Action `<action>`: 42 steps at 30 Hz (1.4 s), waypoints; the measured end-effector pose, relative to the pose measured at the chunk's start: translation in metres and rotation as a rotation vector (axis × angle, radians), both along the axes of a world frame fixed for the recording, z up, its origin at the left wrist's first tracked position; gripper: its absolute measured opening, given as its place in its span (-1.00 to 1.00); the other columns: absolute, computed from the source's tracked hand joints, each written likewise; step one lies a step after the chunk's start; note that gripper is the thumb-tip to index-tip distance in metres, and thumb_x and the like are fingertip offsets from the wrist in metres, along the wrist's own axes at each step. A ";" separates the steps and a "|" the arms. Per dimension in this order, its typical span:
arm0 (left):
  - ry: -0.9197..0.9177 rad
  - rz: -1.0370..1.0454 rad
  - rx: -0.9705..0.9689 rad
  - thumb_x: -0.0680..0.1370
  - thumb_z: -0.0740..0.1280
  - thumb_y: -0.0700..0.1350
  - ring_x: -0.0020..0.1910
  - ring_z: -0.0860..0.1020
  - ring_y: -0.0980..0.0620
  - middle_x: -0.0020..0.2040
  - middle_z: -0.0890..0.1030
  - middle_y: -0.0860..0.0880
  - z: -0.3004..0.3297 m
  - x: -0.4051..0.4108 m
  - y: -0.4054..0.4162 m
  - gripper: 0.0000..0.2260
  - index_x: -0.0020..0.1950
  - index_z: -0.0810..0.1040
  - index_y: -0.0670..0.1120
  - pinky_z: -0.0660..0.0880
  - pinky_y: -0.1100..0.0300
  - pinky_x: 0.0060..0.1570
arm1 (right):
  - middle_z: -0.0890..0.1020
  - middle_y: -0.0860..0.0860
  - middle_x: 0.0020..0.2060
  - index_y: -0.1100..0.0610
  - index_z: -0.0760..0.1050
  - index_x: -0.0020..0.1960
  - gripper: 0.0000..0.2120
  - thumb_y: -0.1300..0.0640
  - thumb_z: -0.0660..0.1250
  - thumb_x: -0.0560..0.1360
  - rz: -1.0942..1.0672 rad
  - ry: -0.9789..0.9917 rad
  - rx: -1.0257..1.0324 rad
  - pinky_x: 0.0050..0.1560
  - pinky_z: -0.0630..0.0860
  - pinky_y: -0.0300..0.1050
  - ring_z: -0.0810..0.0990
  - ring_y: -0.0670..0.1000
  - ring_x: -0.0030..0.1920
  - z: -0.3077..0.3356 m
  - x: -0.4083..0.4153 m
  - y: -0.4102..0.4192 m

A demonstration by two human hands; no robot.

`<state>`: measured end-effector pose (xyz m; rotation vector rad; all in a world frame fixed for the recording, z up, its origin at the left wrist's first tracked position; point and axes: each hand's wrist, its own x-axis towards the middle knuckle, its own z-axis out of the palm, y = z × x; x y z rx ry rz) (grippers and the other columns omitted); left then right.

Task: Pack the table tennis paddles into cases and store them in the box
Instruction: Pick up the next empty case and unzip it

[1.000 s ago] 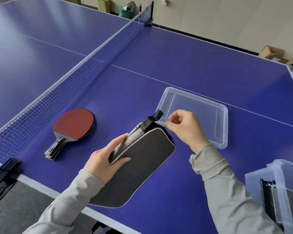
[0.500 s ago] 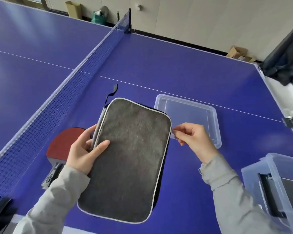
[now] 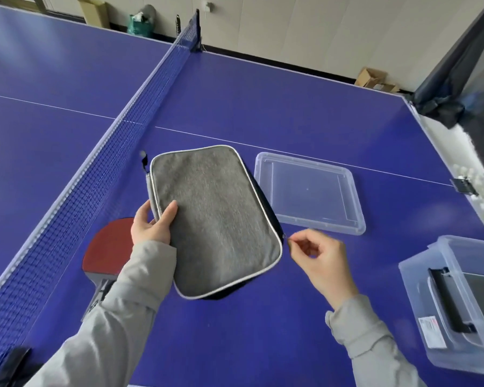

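I hold the grey felt rectangular paddle case point(image 3: 215, 219) above the blue tabletop point(image 3: 263, 101), between the net point(image 3: 95, 174) and the clear plastic lid point(image 3: 309, 191). My left hand point(image 3: 151, 227) grips its left long edge, thumb on the grey face and fingers point(image 3: 143, 210) wrapped behind. My right hand point(image 3: 320, 261) sits at the case's right edge with thumb and forefinger pinched together at the small zipper pull point(image 3: 285, 236); I cannot tell for sure whether they have it. I judge the case light and soft-sided, with some stiffness, and its felt should not slip; gripping a long edge seems best, bracing it while the pull runs. The pull is tiny and could easily escape a pinch. I count one case in hand, one red-faced paddle point(image 3: 109, 250) lying loose on the tabletop under my left forearm, one lid, and one clear plastic storage box point(image 3: 458, 303) at the right, with something dark already inside that I cannot identify.
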<state>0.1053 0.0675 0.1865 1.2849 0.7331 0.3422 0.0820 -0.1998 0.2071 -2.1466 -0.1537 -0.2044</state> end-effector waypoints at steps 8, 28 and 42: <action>0.102 0.250 -0.019 0.47 0.42 -0.12 -0.27 0.44 0.12 -0.23 0.45 0.05 -0.015 0.011 -0.025 -0.51 0.35 0.39 -0.19 0.29 0.60 -0.37 | 0.51 -0.09 -0.44 0.13 0.54 -0.28 -0.85 0.34 0.40 0.38 -0.101 -0.202 -0.077 -0.36 0.40 -0.34 0.42 -0.16 -0.43 -0.041 -0.055 0.043; 0.036 -0.021 -0.065 0.50 0.38 -0.13 -0.28 0.56 0.23 -0.19 0.55 0.13 -0.041 -0.018 -0.037 -0.64 0.27 0.41 -0.06 0.42 0.53 -0.39 | 0.64 -0.02 -0.12 -0.10 0.57 0.01 -0.83 0.10 0.22 0.58 -0.467 0.164 0.507 -0.19 0.54 -0.27 0.61 -0.11 -0.18 -0.033 -0.055 0.009; 0.265 -0.529 0.283 0.49 0.40 -0.14 0.31 0.38 -0.04 0.36 0.34 -0.12 -0.055 -0.041 -0.121 -0.43 0.46 0.27 -0.03 0.29 0.16 0.35 | 0.69 -0.06 -0.05 0.10 0.55 0.06 -0.79 0.28 0.17 0.59 -0.056 0.482 0.537 -0.06 0.50 -0.38 0.62 -0.16 -0.05 -0.016 -0.045 -0.043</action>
